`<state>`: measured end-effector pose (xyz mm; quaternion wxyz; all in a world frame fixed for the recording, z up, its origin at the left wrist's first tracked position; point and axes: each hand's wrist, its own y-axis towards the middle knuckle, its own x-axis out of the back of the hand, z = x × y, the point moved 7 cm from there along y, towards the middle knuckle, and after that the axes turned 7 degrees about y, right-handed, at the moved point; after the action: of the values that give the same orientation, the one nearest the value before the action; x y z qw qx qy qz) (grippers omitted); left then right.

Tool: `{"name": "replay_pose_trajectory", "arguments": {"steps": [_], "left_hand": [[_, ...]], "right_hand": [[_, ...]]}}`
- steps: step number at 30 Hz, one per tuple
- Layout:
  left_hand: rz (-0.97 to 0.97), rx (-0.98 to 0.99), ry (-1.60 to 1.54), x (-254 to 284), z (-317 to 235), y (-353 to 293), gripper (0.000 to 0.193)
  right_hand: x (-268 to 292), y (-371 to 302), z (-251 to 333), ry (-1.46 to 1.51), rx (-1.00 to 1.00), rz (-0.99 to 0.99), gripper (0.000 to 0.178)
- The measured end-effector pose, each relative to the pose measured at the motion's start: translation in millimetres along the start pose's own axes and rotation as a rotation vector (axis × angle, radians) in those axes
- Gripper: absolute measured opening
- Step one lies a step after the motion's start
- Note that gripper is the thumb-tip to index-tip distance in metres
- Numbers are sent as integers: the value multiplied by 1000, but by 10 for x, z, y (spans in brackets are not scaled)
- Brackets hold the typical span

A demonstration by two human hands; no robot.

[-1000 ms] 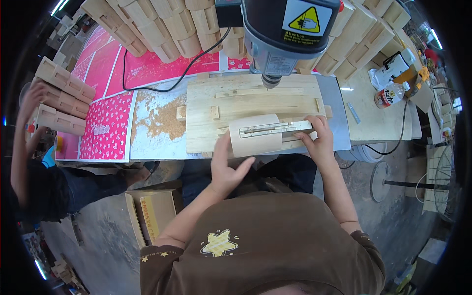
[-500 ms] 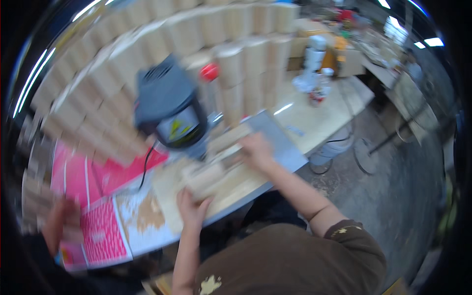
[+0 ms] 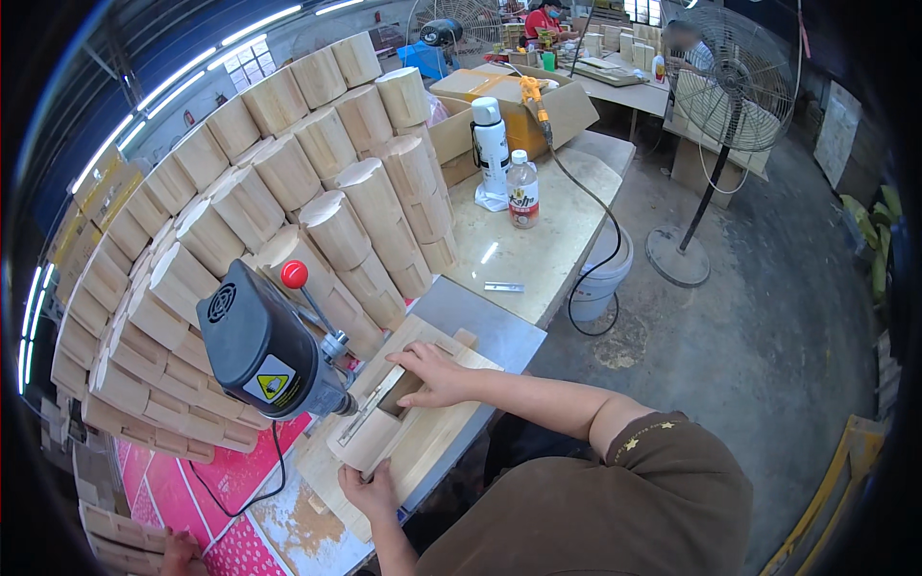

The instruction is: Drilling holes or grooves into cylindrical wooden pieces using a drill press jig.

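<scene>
A pale wooden block (image 3: 357, 445) with a rounded side and a notch lies on a wooden board (image 3: 437, 447), beneath the chuck of a dark grey bench drill (image 3: 257, 331). My left hand (image 3: 371, 492) grips the block's near end, thumb and fingers around its edge. Toward the far end, my right hand (image 3: 432, 375) is closed over the block, fingers on its far side and thumb by the notch. A narrow slot with hardware-like strips runs along the block's top; its details are too small to tell. The drill's red-knobbed lever (image 3: 295, 275) points up.
Stacked wooden blocks (image 3: 279, 173) form a tall wall behind the drill. A spray can (image 3: 491, 149), a bottle (image 3: 522, 192) and a metal hinge-like piece (image 3: 504, 287) are on the table. Another person's hand (image 3: 180, 549) shows lower left. A fan (image 3: 735, 82) stands right.
The view has swung and sharpened from a blur. The block and both hands now sit closer to the drill's chuck. Both hands are still on the block.
</scene>
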<state>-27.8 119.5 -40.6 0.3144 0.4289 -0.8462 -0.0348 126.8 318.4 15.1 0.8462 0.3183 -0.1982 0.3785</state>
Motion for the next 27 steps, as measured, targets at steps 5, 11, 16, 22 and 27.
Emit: {"name": "replay_pose_trajectory", "arguments": {"steps": [5, 11, 16, 22, 27], "left_hand": [[41, -59, 47, 26, -220, 21, 31], [84, -162, 275, 142, -102, -50, 33], [-19, -286, 342, 30, -78, 23, 30], [-3, -229, 304, 128, -157, 86, 40], [19, -177, 294, 159, -38, 20, 51]], "right_hand": [[463, 78, 134, 46, 74, -106, 73], [1349, 1280, 562, -141, 265, -365, 62], [1274, 2100, 950, -210, 922, -338, 32], [1091, 1761, 1394, 26, 88, -24, 37], [1037, 1252, 1690, -173, 348, -48, 31]]}}
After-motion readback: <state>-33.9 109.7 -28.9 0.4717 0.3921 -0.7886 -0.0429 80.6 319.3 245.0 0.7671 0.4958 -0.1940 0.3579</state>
